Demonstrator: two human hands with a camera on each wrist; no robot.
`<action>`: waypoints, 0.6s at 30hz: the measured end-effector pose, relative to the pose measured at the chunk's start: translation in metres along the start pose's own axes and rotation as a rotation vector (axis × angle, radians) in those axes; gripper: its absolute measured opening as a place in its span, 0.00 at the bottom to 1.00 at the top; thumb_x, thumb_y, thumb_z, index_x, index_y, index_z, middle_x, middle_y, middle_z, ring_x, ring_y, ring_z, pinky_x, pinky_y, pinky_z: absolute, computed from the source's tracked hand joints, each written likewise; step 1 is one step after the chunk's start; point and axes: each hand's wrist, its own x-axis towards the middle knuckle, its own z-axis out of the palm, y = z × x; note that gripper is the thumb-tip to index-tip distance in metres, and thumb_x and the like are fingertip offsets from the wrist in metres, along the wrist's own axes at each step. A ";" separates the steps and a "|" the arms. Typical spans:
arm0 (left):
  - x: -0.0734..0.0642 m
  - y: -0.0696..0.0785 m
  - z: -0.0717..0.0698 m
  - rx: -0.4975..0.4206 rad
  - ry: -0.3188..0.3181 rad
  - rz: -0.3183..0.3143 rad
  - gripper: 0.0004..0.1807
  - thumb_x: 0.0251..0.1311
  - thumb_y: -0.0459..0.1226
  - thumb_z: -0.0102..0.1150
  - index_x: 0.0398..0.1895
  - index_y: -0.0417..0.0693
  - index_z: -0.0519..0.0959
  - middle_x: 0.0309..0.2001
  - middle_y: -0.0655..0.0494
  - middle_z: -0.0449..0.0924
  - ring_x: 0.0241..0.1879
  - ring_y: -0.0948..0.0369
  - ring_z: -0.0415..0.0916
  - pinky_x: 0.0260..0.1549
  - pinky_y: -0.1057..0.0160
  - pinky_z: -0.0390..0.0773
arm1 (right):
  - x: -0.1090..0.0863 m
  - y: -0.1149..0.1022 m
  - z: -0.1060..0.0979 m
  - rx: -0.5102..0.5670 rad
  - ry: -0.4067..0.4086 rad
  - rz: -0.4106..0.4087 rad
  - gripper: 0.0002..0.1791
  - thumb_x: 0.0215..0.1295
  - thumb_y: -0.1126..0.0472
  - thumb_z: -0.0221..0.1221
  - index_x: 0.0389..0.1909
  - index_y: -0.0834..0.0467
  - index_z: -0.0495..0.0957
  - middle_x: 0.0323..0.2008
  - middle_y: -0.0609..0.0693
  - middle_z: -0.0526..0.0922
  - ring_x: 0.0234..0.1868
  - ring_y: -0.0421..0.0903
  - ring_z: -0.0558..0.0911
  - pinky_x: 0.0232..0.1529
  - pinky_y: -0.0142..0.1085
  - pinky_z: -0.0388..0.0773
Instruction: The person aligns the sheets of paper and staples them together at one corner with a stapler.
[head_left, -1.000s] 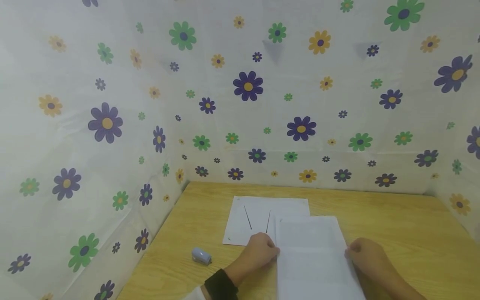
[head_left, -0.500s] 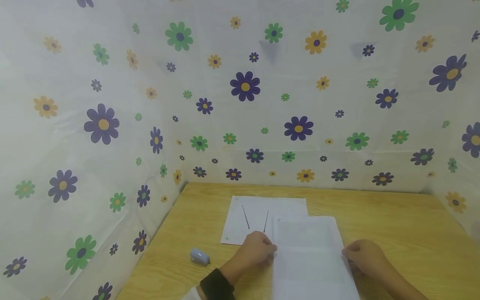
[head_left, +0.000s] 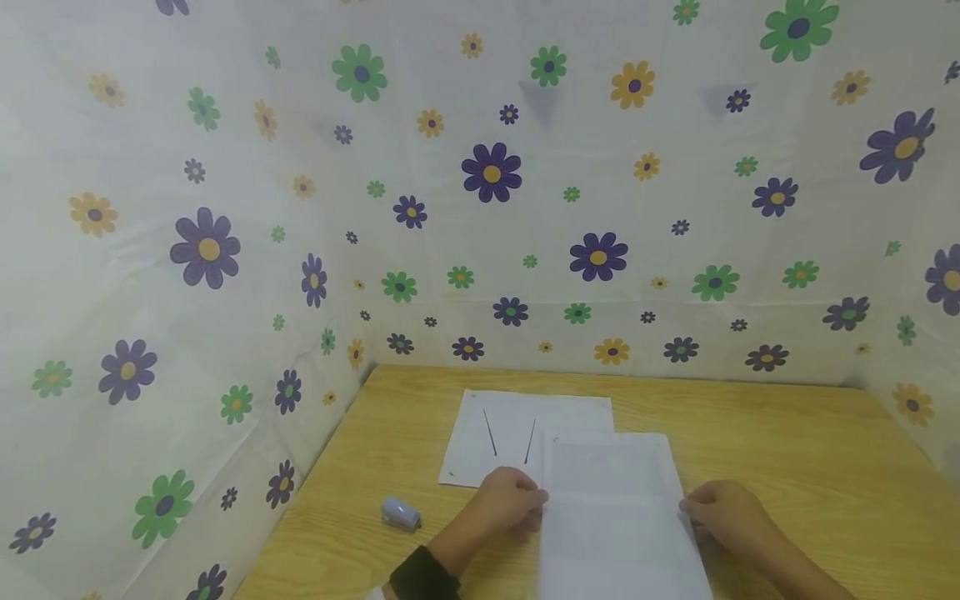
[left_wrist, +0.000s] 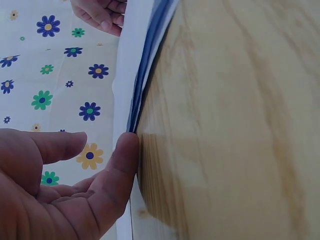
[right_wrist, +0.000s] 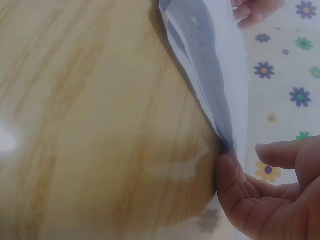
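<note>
A stack of white paper (head_left: pixel 618 517) lies before me, with faint creases across its top sheet. At its left edge is my left hand (head_left: pixel 504 502). In the left wrist view a fingertip of that hand touches the edge of the layered sheets (left_wrist: pixel 137 100), and its thumb stays apart. My right hand (head_left: pixel 731 517) is at the opposite edge. In the right wrist view its fingertips touch the paper edge, where the sheets (right_wrist: pixel 200 65) gape apart, and the thumb is off the paper.
Another white sheet (head_left: pixel 555 407) lies behind, partly under the stack. It bears two thin dark lines or sticks (head_left: pixel 490 432); which, I cannot tell. A small grey-blue object (head_left: pixel 401 513), like a mini stapler, is to the left on the wooden table (head_left: pixel 810 442). Flowered sheeting (head_left: pixel 525 225) surrounds it.
The paper stack has slid slightly left, with both hands staying at its edges. My left hand is a little lower and further left. The grey-blue object stays in place.
</note>
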 end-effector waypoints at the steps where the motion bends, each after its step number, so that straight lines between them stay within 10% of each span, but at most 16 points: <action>1: -0.001 0.000 -0.001 -0.015 0.000 -0.002 0.14 0.66 0.39 0.66 0.44 0.35 0.81 0.29 0.50 0.82 0.26 0.57 0.84 0.25 0.60 0.86 | 0.000 0.000 0.000 -0.003 -0.001 0.001 0.20 0.67 0.56 0.63 0.44 0.72 0.82 0.32 0.51 0.87 0.31 0.44 0.83 0.33 0.42 0.83; 18: -0.030 -0.006 -0.003 -0.332 0.006 -0.133 0.46 0.67 0.48 0.64 0.72 0.24 0.55 0.55 0.33 0.78 0.56 0.42 0.80 0.48 0.53 0.85 | 0.023 -0.047 -0.020 -0.027 0.053 -0.092 0.26 0.71 0.57 0.61 0.58 0.74 0.74 0.49 0.69 0.82 0.35 0.49 0.84 0.34 0.41 0.85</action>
